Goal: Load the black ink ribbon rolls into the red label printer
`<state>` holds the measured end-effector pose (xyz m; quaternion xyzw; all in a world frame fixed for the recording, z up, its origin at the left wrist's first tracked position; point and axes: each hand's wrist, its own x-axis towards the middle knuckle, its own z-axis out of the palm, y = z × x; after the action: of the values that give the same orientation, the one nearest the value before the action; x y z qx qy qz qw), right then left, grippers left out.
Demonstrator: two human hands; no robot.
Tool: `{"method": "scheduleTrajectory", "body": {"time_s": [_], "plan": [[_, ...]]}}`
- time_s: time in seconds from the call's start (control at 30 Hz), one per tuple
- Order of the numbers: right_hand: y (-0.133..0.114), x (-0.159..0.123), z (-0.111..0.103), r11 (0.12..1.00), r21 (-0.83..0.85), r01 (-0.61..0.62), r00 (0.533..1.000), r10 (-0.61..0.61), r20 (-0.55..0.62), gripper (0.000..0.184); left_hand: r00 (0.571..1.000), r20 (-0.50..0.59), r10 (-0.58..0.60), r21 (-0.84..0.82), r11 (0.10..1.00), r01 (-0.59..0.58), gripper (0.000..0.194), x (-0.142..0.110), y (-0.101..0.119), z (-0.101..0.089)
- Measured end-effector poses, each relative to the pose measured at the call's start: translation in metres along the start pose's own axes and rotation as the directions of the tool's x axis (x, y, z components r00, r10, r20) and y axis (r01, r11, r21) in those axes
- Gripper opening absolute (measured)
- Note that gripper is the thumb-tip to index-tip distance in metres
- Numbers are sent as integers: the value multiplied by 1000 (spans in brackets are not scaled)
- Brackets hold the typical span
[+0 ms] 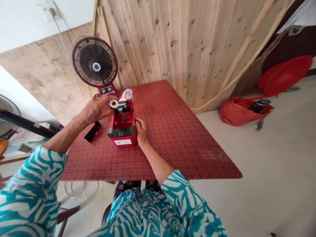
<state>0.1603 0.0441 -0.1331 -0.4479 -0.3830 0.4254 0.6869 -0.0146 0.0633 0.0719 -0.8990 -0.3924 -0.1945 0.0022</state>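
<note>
Teal zebra-print sleeves [32, 194] frame a person's left hand [95, 110], fingers pinched around a small white tape roll [114, 103] above a red plastic label printer [122, 123], its top open, while the right hand [141, 131], lying open, steadies its side on a patterned red table [187, 141].

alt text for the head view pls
A person's left hand holds a small white roll above an open red label printer, while the right hand rests against its side. The printer stands on a red patterned table, a desk fan behind it.
</note>
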Motion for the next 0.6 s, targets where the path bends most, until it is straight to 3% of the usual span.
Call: {"method": "scheduleTrajectory", "body": {"time_s": [0.03, 0.1, 0.2, 0.3, 0.43, 0.53, 0.6], "plan": [[0, 0, 0, 1000, -1, 1, 1000, -1, -4, 30, 990, -113, -89, -84, 993, 79, 35, -6, -13, -5], [0, 0, -1, 1000, -5, 7, 1000, -7, -11, 29, 937, -217, -273, -244, 945, 218, 35, -15, -42, -4], [1, 0, -1, 1000, -9, 9, 1000, -9, -21, 31, 889, -106, -446, -411, 833, 370, 36, -24, -85, 20], [2, 0, -2, 1000, -12, 18, 999, -18, -27, 32, 847, -3, -531, -542, 712, 445, 35, -25, -112, 56], [2, 0, -4, 999, -33, 33, 999, -34, -26, 33, 811, 47, -584, -356, 748, 559, 30, -24, -123, 89], [3, 0, -5, 998, -43, 38, 999, -39, -24, 32, 803, 95, -588, -177, 784, 595, 26, -25, -121, 98], [4, 0, -5, 999, -39, 35, 999, -36, -26, 31, 802, 102, -589, -148, 788, 598, 27, -26, -119, 99]]}}
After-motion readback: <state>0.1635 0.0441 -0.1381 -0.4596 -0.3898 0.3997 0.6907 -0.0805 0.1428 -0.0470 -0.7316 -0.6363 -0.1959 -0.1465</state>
